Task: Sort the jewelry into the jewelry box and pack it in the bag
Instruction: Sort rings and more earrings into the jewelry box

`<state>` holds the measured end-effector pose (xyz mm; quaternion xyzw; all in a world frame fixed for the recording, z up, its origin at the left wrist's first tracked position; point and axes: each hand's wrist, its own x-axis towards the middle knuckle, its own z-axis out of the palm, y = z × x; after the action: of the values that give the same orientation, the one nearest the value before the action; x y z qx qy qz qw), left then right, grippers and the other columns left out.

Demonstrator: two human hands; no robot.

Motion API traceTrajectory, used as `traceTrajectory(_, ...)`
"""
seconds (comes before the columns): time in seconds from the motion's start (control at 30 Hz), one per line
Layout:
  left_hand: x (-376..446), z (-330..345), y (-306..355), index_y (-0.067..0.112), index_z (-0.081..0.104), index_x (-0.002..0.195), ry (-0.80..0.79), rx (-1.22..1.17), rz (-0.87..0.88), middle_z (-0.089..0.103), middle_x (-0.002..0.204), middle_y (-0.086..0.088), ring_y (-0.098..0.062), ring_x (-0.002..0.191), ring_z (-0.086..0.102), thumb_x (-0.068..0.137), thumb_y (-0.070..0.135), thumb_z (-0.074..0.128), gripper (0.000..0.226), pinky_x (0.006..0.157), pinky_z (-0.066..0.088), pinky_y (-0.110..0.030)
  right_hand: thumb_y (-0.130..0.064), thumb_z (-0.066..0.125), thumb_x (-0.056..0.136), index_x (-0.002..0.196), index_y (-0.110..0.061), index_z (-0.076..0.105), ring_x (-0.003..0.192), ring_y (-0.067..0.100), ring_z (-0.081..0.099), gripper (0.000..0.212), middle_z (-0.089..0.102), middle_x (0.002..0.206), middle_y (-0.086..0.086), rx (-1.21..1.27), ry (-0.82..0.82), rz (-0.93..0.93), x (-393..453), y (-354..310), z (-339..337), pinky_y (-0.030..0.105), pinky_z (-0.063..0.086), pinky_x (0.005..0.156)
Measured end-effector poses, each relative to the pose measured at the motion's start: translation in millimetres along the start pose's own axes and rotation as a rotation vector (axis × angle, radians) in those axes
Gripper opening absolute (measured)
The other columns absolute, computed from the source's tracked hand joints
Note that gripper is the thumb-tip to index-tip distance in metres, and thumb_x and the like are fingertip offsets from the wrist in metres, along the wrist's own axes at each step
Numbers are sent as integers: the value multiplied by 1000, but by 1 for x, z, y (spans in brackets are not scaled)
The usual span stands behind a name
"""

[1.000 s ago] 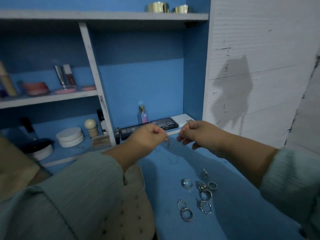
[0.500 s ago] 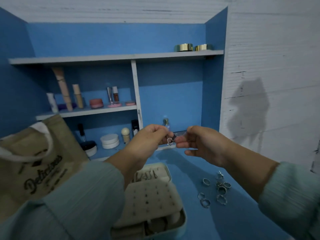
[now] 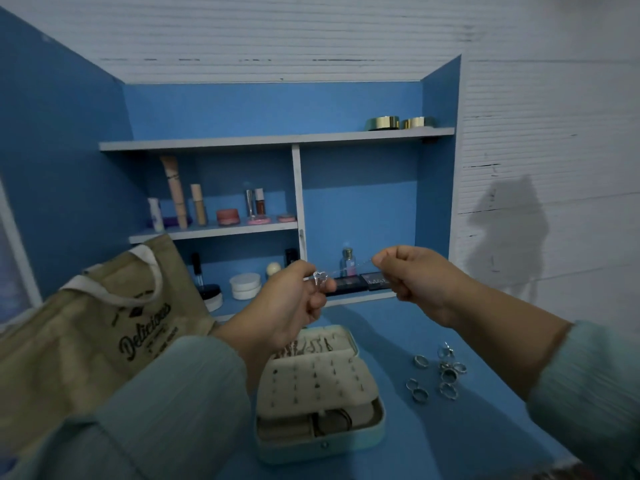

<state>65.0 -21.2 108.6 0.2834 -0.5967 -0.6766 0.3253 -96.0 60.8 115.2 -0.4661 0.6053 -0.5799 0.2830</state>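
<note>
My left hand (image 3: 294,303) and my right hand (image 3: 412,282) are raised above the blue table, each pinching one end of a thin silver necklace chain (image 3: 349,267) stretched between them. A small heart pendant (image 3: 320,277) sits at my left fingertips. Below them the pale jewelry box (image 3: 322,393) lies open, with small earrings pinned on its cream insert and necklaces hung in the lid. Several silver rings (image 3: 438,375) lie loose on the table to the box's right. A beige jute bag (image 3: 86,341) printed "Delicious" stands at the left.
Blue shelves (image 3: 214,230) behind hold make-up tubes, jars, a perfume bottle (image 3: 348,266) and dark palettes (image 3: 360,282). Two gold tins (image 3: 398,123) sit on the top shelf. A white wall stands at the right.
My hands have drawn apart, stretching the chain out between them. The view has tilted up and back, bringing the open box and the bag into sight.
</note>
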Motion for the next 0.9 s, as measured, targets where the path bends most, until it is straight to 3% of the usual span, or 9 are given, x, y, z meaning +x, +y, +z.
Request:
traceTrajectory(0.13, -7, -4, 0, 18, 41, 91, -14, 51, -9, 42, 55, 7, -8, 44, 24, 97, 24, 39, 8, 54, 24, -23, -18, 54, 93, 75, -16, 55, 46, 9, 33, 18, 38, 58, -3, 93, 43, 15, -4, -11, -4, 25, 44, 59)
traceTrajectory(0.27, -11, -11, -2, 21, 43, 87, 2, 3, 7, 38, 53, 8, -7, 44, 26, 97, 25, 45, 11, 56, 26, -23, -20, 53, 93, 77, -17, 54, 47, 10, 31, 16, 38, 61, -1, 98, 78, 25, -6, -16, -9, 25, 37, 50)
traceTrajectory(0.5, -17, -15, -2, 18, 51, 93, 120, -546, 176, 42, 59, 3, -9, 49, 37, 95, 12, 41, 12, 69, 45, -29, -17, 49, 95, 80, -16, 53, 34, 6, 32, 16, 48, 60, 2, 179, 122, 91, -7, -12, -9, 24, 33, 45)
traceTrajectory(0.67, -20, -12, -2, 13, 53, 110, 223, -689, 282, 60, 89, -4, -8, 59, 45, 94, 3, 40, 23, 66, 51, -25, -11, 50, 95, 83, -14, 55, 34, 7, 31, 13, 52, 64, 4, 285, 129, 111, -7, -8, -5, 22, 35, 42)
traceTrajectory(0.77, -19, -12, -7, 14, 50, 124, 282, -665, 302, 59, 112, -3, -7, 64, 48, 96, 2, 37, 33, 56, 53, -17, -6, 49, 94, 87, -14, 55, 38, 8, 33, 13, 56, 70, 6, 310, 143, 111, -7, -7, -4, 22, 38, 41)
traceTrajectory(0.9, -18, -14, -11, 10, 46, 132, 322, -661, 303, 57, 109, 1, -6, 68, 50, 96, 0, 34, 39, 55, 52, -15, -2, 42, 94, 91, -12, 55, 45, 11, 35, 17, 51, 71, 6, 363, 205, 128, -6, -4, -5, 21, 41, 39)
